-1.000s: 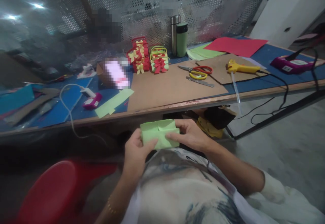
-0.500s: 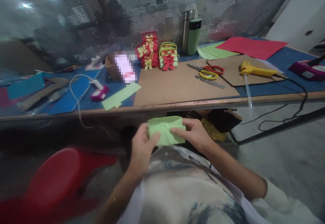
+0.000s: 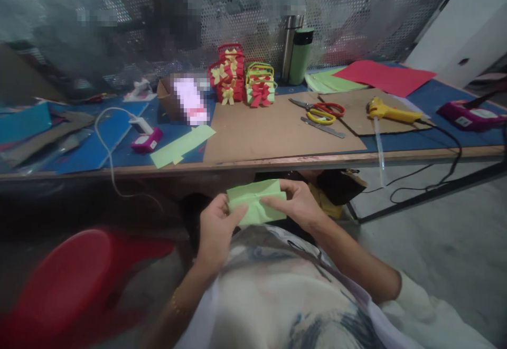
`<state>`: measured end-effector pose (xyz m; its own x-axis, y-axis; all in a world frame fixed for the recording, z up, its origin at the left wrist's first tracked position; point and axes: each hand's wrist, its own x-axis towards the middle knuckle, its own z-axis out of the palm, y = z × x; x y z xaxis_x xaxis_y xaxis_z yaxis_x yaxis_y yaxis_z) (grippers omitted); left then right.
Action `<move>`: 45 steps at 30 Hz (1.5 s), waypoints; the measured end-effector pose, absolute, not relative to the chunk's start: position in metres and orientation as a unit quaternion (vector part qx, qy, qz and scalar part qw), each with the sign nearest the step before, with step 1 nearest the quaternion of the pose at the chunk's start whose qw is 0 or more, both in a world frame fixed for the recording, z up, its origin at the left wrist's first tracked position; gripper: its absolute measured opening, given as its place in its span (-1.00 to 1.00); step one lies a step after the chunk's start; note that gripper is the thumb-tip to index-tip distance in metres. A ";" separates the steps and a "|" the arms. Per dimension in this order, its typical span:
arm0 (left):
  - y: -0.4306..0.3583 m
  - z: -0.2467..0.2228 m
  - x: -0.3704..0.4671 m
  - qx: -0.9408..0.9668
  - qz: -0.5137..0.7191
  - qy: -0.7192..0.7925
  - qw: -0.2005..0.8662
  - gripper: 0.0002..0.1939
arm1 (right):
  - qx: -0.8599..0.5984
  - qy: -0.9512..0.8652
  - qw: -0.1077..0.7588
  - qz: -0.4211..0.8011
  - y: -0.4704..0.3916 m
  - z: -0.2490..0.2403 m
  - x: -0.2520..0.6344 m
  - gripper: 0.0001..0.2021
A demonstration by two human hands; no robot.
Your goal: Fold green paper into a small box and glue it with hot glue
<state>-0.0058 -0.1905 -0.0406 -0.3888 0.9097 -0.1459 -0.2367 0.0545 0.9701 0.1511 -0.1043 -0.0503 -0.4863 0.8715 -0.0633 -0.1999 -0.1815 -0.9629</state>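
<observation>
Between my two hands is a folded piece of light green paper (image 3: pixel 259 204), held over my lap just in front of the table edge. My left hand (image 3: pixel 222 219) grips its left end, thumb on the near face and fingers behind. At the right end my right hand (image 3: pixel 297 204) pinches it, the thumb lying across the middle near a crease. The fingers behind the paper are mostly hidden. A flat light green paper strip (image 3: pixel 182 147) lies on the table beyond my left hand.
Brown cardboard (image 3: pixel 253 132) covers the table's middle, bearing scissors (image 3: pixel 320 111) and a metal blade-like tool (image 3: pixel 322 127). A yellow glue gun (image 3: pixel 392 111) lies right. Small red paper baskets (image 3: pixel 229 77), a green bottle (image 3: pixel 301 58) and a lit phone (image 3: pixel 190 101) stand behind. A red stool (image 3: pixel 71 280) is left.
The whole view has shifted slightly. Both hands keep hold of the green paper, which now tilts a little, its right end higher. Nothing on the table has moved.
</observation>
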 end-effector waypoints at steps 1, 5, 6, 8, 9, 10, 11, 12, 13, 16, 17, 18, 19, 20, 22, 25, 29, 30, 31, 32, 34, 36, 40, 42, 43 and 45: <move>-0.190 -0.041 -0.007 0.301 0.621 0.560 0.459 -0.54 | -0.330 -0.503 0.392 0.696 -0.104 -0.050 0.151 -0.66; -0.187 -0.041 -0.012 0.293 0.636 0.565 0.436 -0.55 | -0.326 -0.485 0.401 0.705 -0.105 -0.052 0.149 -0.61; -0.186 -0.041 -0.013 0.295 0.637 0.563 0.436 -0.55 | -0.327 -0.484 0.397 0.708 -0.105 -0.053 0.148 -0.60; -0.186 -0.042 -0.013 0.304 0.632 0.558 0.444 -0.54 | -0.335 -0.481 0.389 0.711 -0.107 -0.053 0.147 -0.57; -0.186 -0.042 -0.013 0.308 0.627 0.556 0.451 -0.54 | -0.342 -0.480 0.389 0.708 -0.108 -0.053 0.147 -0.57; -0.186 -0.043 -0.012 0.310 0.622 0.553 0.459 -0.54 | -0.349 -0.480 0.391 0.704 -0.109 -0.053 0.146 -0.58; -0.187 -0.043 -0.012 0.309 0.619 0.550 0.468 -0.53 | -0.354 -0.480 0.394 0.699 -0.109 -0.053 0.146 -0.59; -0.187 -0.044 -0.011 0.307 0.618 0.548 0.474 -0.52 | -0.357 -0.480 0.397 0.696 -0.110 -0.053 0.146 -0.60; -0.187 -0.044 -0.010 0.303 0.619 0.545 0.478 -0.52 | -0.357 -0.478 0.401 0.695 -0.110 -0.052 0.146 -0.61; -0.186 -0.042 -0.007 0.287 0.629 0.527 0.494 -0.48 | -0.352 -0.468 0.403 0.703 -0.111 -0.052 0.147 -0.60; -0.185 -0.041 -0.006 0.279 0.630 0.518 0.508 -0.45 | -0.352 -0.463 0.402 0.707 -0.111 -0.052 0.148 -0.60; -0.184 -0.040 -0.005 0.269 0.627 0.510 0.524 -0.42 | -0.352 -0.459 0.401 0.710 -0.112 -0.052 0.148 -0.60; -0.183 -0.040 -0.004 0.258 0.620 0.506 0.540 -0.39 | -0.353 -0.455 0.399 0.713 -0.113 -0.052 0.148 -0.60; -0.182 -0.040 -0.004 0.248 0.612 0.509 0.553 -0.38 | -0.355 -0.452 0.397 0.716 -0.114 -0.052 0.148 -0.61; -0.181 -0.042 -0.003 0.235 0.598 0.524 0.559 -0.41 | -0.356 -0.445 0.389 0.724 -0.116 -0.052 0.148 -0.62; -0.182 -0.045 -0.004 0.237 0.597 0.543 0.541 -0.48 | -0.354 -0.439 0.378 0.734 -0.118 -0.054 0.148 -0.61; -0.185 -0.045 -0.004 0.250 0.583 0.562 0.531 -0.49 | -0.372 -0.451 0.364 0.725 -0.118 -0.055 0.148 -0.60; -0.185 -0.044 -0.004 0.253 0.580 0.566 0.529 -0.49 | -0.378 -0.454 0.363 0.721 -0.118 -0.056 0.148 -0.61; -0.185 -0.044 -0.003 0.254 0.579 0.568 0.527 -0.49 | -0.381 -0.456 0.363 0.718 -0.118 -0.056 0.147 -0.61; -0.186 -0.043 -0.003 0.254 0.578 0.570 0.526 -0.49 | -0.384 -0.456 0.365 0.715 -0.118 -0.056 0.147 -0.62; -0.186 -0.044 -0.002 0.250 0.577 0.567 0.532 -0.51 | -0.391 -0.449 0.374 0.711 -0.119 -0.056 0.146 -0.63; -0.187 -0.046 -0.003 0.250 0.575 0.556 0.546 -0.52 | -0.402 -0.441 0.380 0.707 -0.120 -0.057 0.146 -0.64; -0.188 -0.051 -0.006 0.269 0.565 0.551 0.551 -0.53 | -0.402 -0.440 0.370 0.713 -0.122 -0.060 0.147 -0.63; -0.189 -0.052 -0.008 0.277 0.570 0.565 0.529 -0.54 | -0.389 -0.445 0.369 0.717 -0.122 -0.061 0.148 -0.63; -0.188 -0.053 -0.009 0.278 0.573 0.572 0.518 -0.55 | -0.383 -0.448 0.374 0.716 -0.122 -0.061 0.149 -0.64; -0.188 -0.052 -0.011 0.282 0.571 0.582 0.506 -0.61 | -0.376 -0.459 0.387 0.706 -0.122 -0.062 0.151 -0.66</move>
<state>-0.0106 -0.1878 -0.0522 -0.3299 0.9055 -0.2670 -0.2496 0.1891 0.9497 0.1511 -0.1220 -0.0624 -0.4166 0.8920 -0.1754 -0.2016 -0.2788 -0.9389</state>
